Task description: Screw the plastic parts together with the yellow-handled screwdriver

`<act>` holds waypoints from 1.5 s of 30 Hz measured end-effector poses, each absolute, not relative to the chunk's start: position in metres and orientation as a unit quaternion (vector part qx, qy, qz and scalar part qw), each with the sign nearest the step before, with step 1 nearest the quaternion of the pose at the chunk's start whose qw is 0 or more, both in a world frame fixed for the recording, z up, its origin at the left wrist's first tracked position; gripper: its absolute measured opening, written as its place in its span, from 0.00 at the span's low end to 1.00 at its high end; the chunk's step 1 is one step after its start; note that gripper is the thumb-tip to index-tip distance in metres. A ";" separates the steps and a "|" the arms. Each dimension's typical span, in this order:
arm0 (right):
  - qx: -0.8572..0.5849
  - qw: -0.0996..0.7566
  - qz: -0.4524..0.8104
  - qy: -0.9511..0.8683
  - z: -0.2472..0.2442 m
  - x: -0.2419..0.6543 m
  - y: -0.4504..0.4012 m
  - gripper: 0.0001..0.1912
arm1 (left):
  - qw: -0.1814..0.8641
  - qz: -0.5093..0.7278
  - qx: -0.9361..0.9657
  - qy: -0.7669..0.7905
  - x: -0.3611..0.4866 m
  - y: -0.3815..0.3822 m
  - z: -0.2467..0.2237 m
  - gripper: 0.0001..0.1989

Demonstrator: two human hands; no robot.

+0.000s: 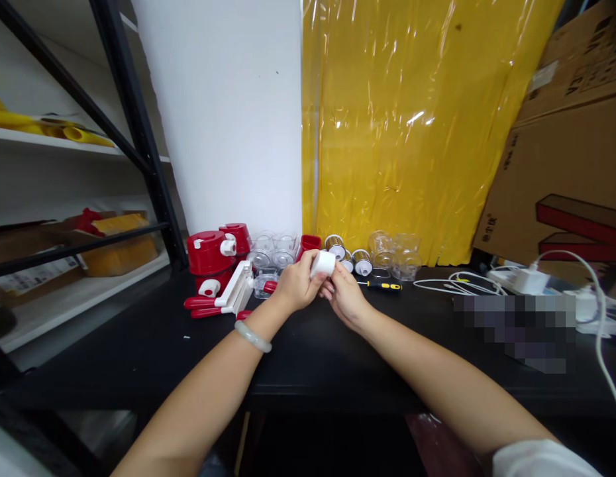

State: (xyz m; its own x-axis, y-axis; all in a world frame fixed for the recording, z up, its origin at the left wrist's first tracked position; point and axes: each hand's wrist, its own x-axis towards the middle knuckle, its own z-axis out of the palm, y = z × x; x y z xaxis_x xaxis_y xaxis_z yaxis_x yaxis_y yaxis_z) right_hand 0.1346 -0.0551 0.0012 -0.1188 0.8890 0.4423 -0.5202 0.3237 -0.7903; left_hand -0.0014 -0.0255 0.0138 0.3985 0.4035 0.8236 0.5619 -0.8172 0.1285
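Note:
Above the middle of the table, my left hand (298, 285) is closed round a small white plastic piece (324, 263) with a rounded outline. My right hand (348, 299) meets it from the other side, its fingers bent against the lower right of the piece and partly hidden. Behind my hands lie metal drums with white ends (361, 262) and a red cup-like part (308, 245). A screwdriver with a black and yellow handle (385, 285) rests just right of my right hand.
Left of my hands are red housings (206, 253) and white frames with red handles (238, 288). Clear plastic parts (395, 255) stand along the back. White cables (457, 281) and adapters (530, 281) lie right, before a large carton (561, 159). A black-framed shelf (134, 119) rises left.

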 end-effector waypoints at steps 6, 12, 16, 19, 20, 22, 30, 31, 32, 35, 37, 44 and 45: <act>-0.181 0.643 0.548 -0.504 0.002 0.133 -0.054 0.20 | 0.077 -0.465 -0.834 -0.286 -0.001 -0.026 0.016 0.30; -0.184 0.654 0.540 -0.497 0.004 0.133 -0.060 0.20 | 0.070 -0.472 -0.833 -0.280 0.000 -0.027 0.016 0.29; -0.184 0.662 0.533 -0.493 0.004 0.132 -0.064 0.21 | 0.064 -0.482 -0.832 -0.266 0.002 -0.027 0.015 0.28; -0.189 0.668 0.528 -0.490 0.003 0.131 -0.065 0.22 | 0.051 -0.486 -0.833 -0.259 0.003 -0.028 0.014 0.27; -0.190 0.669 0.526 -0.490 0.003 0.131 -0.065 0.23 | 0.052 -0.488 -0.832 -0.260 0.004 -0.028 0.014 0.27; -0.189 0.671 0.520 -0.494 0.002 0.131 -0.064 0.23 | 0.058 -0.491 -0.829 -0.261 0.004 -0.028 0.014 0.28; -0.190 0.604 0.514 -0.579 0.004 0.143 -0.065 0.25 | 0.092 -0.527 -0.814 -0.226 0.002 -0.033 0.012 0.28; -0.192 0.592 0.522 -0.583 0.004 0.143 -0.067 0.25 | 0.083 -0.537 -0.810 -0.220 0.002 -0.033 0.011 0.28; -0.194 0.582 0.530 -0.585 0.004 0.143 -0.069 0.25 | 0.075 -0.544 -0.807 -0.217 0.002 -0.033 0.010 0.28; -0.192 0.570 0.556 -0.573 0.003 0.140 -0.074 0.24 | 0.069 -0.549 -0.806 -0.211 0.002 -0.032 0.005 0.31; -0.178 0.576 0.569 -0.559 0.002 0.138 -0.076 0.24 | 0.075 -0.546 -0.807 -0.210 0.002 -0.031 0.003 0.33; -0.191 0.641 0.499 -0.550 -0.003 0.138 -0.078 0.22 | 0.149 -0.539 -0.797 -0.229 0.006 -0.035 0.005 0.35; -0.194 0.641 0.496 -0.553 -0.003 0.138 -0.077 0.21 | 0.161 -0.538 -0.796 -0.228 0.006 -0.035 0.006 0.35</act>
